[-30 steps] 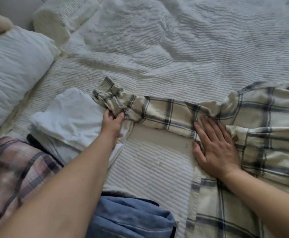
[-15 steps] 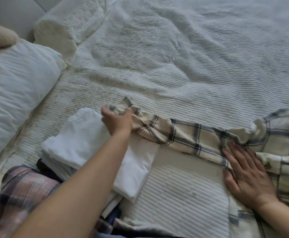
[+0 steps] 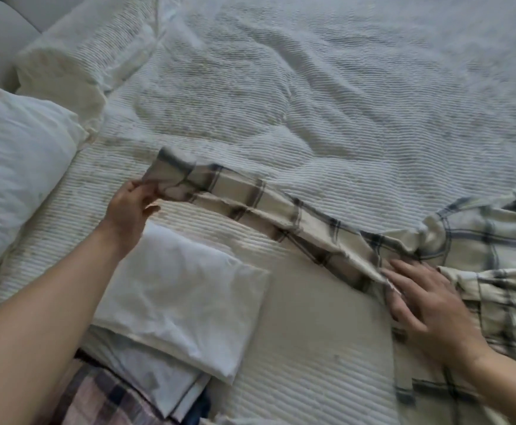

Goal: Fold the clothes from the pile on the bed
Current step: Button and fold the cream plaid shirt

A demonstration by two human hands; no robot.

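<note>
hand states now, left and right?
Left hand: pinches the cuff of the plaid shirt sleeve.
Right hand: open, fingers flat, pressing the plaid shirt.

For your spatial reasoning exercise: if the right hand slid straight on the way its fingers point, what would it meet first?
The right hand points up-left along the cream-and-navy plaid flannel shirt sleeve; it would likely ride further onto that sleeve first.

Plaid shirt (image 3: 480,253): soft matt woven cloth. Bedspread (image 3: 312,102): ribbed, textured matt fabric. Folded white garment (image 3: 183,299) at 7 o'clock: smooth thin cloth, faintly creased.
</note>
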